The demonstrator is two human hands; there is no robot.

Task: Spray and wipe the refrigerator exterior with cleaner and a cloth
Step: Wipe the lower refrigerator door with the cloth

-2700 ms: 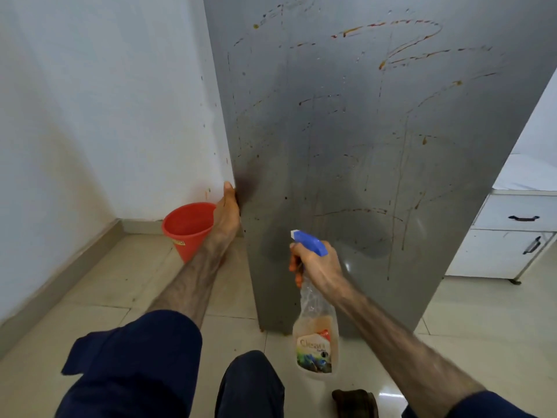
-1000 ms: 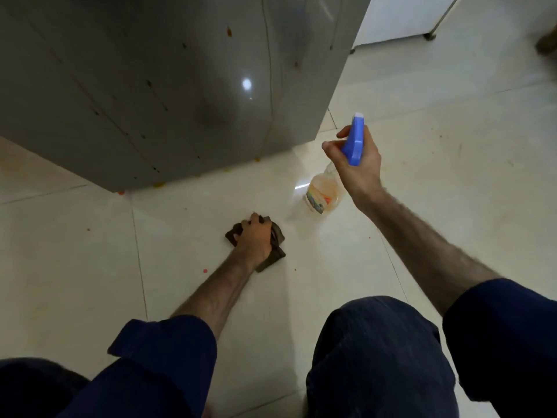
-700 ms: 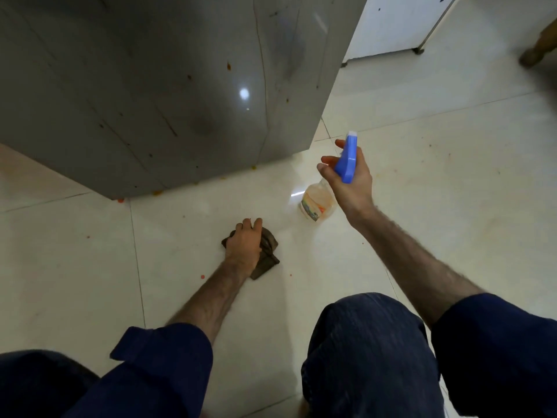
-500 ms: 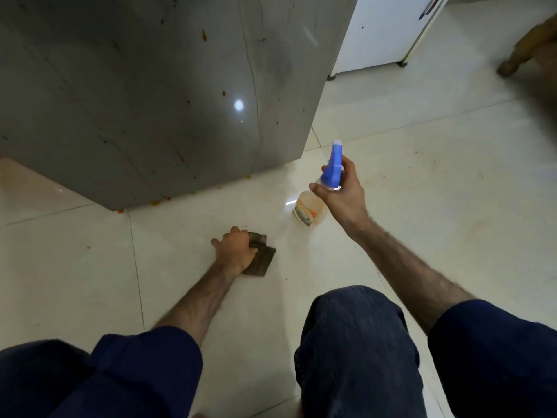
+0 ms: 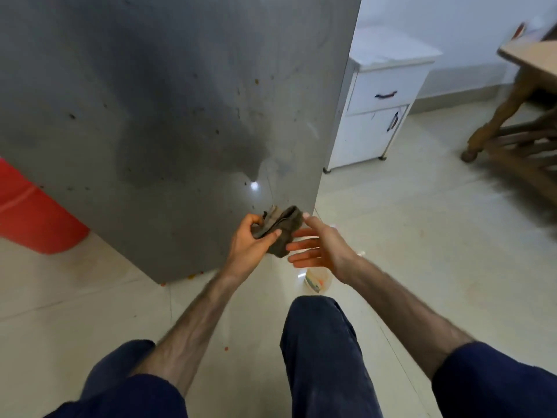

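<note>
The grey refrigerator side (image 5: 168,95) fills the upper left, speckled with small brown and orange spots and showing a dark wet patch across its middle. My left hand (image 5: 248,244) grips a folded brown cloth (image 5: 281,227) just in front of the fridge's lower right corner. My right hand (image 5: 319,247) is beside it, fingers straight and spread, fingertips touching the cloth. The spray bottle (image 5: 316,282) stands on the floor under my right wrist, only its lower part showing.
A red bucket (image 5: 33,212) stands at the left behind the fridge. A white cabinet (image 5: 379,116) sits to the right of the fridge. A wooden table (image 5: 524,95) is at the far right. My knee (image 5: 319,342) is low in the middle, over the tiled floor.
My left hand lifted the cloth off the floor. My right hand let go of the spray bottle, which now stands on the floor, and moved to the cloth. My view tilted up.
</note>
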